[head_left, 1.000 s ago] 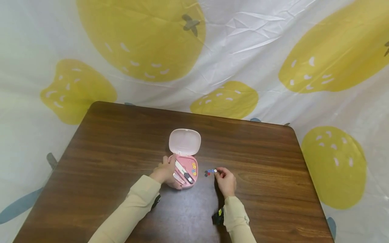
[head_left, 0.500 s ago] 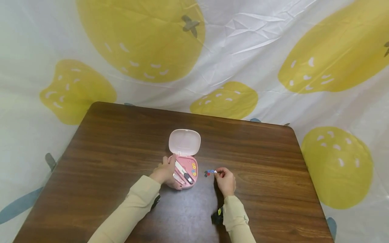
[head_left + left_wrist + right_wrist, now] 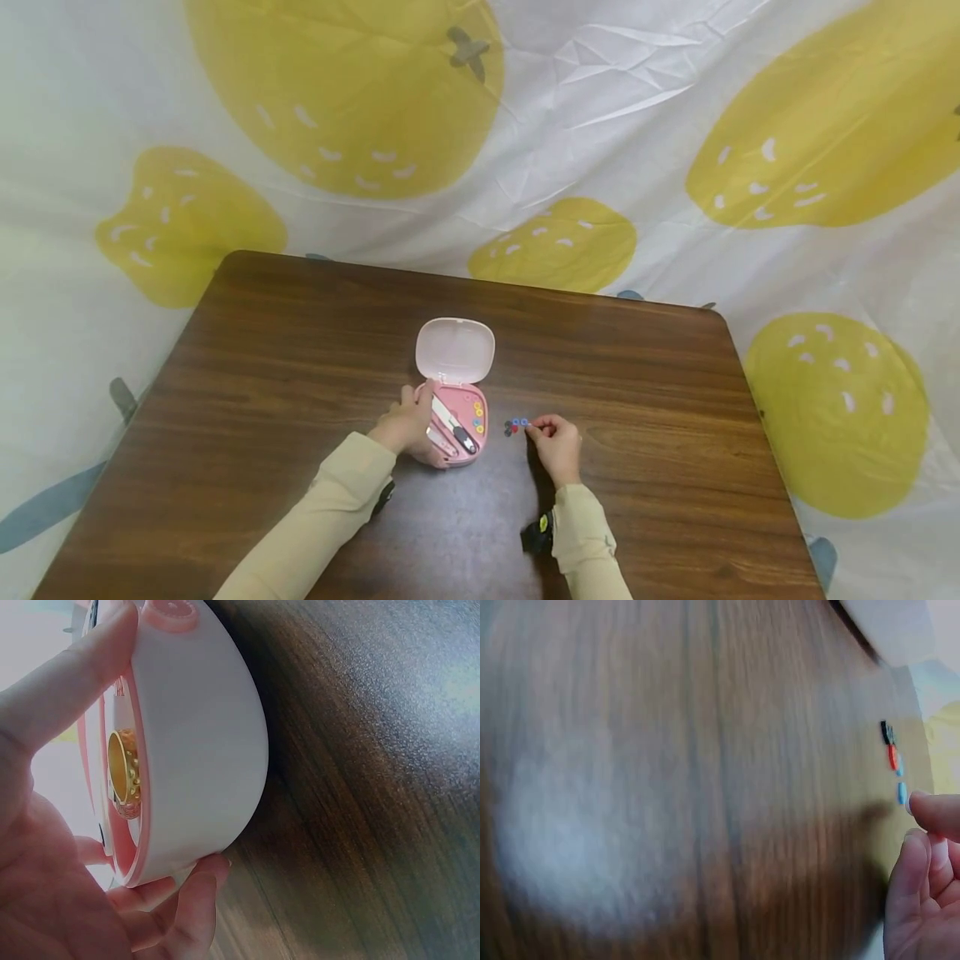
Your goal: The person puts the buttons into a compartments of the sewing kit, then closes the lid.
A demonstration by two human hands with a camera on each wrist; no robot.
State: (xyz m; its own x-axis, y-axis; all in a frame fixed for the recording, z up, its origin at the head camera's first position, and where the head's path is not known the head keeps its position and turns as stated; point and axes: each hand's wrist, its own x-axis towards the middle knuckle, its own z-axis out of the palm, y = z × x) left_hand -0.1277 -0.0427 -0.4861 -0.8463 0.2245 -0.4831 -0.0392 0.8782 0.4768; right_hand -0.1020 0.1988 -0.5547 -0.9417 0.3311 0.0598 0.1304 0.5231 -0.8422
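My left hand (image 3: 408,425) grips the left side of an open pink-and-white sewing box (image 3: 483,433). In the left wrist view, its thumb lies on the rim and its fingers hold the lower wall. Inside lie thread snips (image 3: 459,427), several yellow and blue buttons (image 3: 478,410), and a gold thimble (image 3: 120,766). My right hand (image 3: 558,446) pinches a small white button (image 3: 529,426) between thumb and forefinger, mostly hidden by the fingertips. Just left of it on the table are blue buttons (image 3: 524,422), a red button (image 3: 514,429) and dark buttons (image 3: 507,431).
The box's pale lid (image 3: 455,350) stands open on the far side. A brown wood-grain table (image 3: 637,375) carries everything, its back edge close to a white curtain (image 3: 540,142) printed with yellow fruit.
The white button, earlier plain at my right fingertips beside the blue ones, is now mostly covered by them. My right hand has shifted very slightly left. My left hand and the box stay put.
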